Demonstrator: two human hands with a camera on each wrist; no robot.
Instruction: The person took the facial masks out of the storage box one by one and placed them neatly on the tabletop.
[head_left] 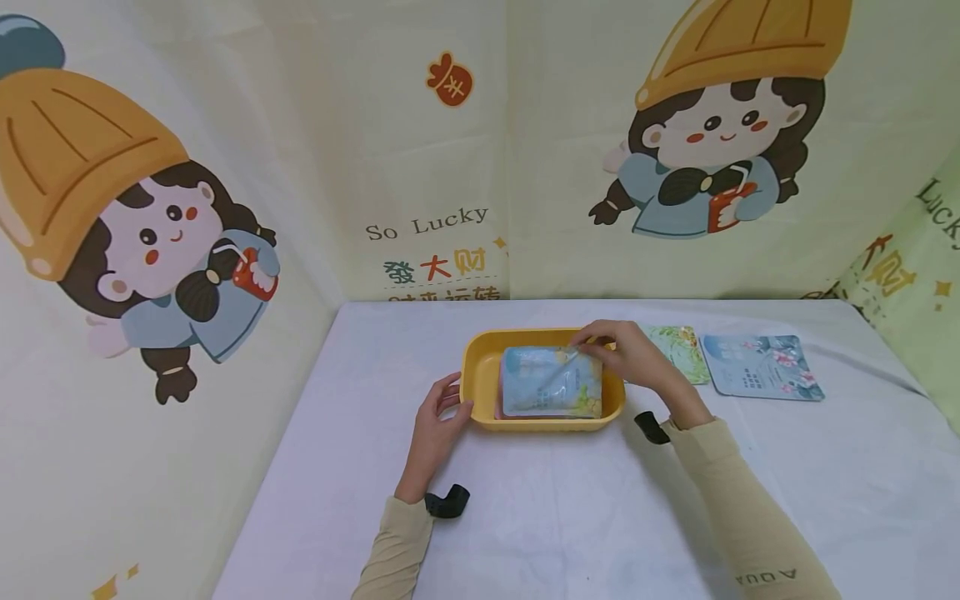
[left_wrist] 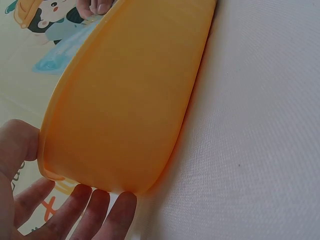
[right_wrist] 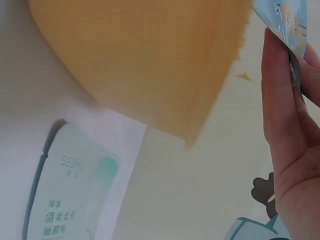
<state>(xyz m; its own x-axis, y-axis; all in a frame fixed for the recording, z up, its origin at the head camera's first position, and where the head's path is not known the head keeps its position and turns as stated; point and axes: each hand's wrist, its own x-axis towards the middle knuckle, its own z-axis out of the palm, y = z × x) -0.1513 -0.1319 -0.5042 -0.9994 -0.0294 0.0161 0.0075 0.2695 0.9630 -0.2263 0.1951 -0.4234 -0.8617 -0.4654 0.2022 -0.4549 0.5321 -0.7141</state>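
Observation:
A yellow plastic basin point(head_left: 480, 367) stands on the white-covered table. At its left end my left hand point(head_left: 437, 425) holds it, with the thumb at the rim and fingertips against the outer wall point(left_wrist: 120, 100). My right hand point(head_left: 626, 354) pinches the upper right corner of a light blue face mask packet point(head_left: 547, 383) with thumb and fingers. That packet lies slanted over the basin, and a pink edge shows beneath it. The right wrist view shows the packet's corner point(right_wrist: 287, 20) between the fingers.
A green face mask packet point(head_left: 681, 350) lies right of the basin, partly behind my right hand. Beyond it lies a blue floral face mask packet point(head_left: 765, 367). A printed cloth backdrop point(head_left: 420, 150) rises behind the table point(head_left: 525, 517).

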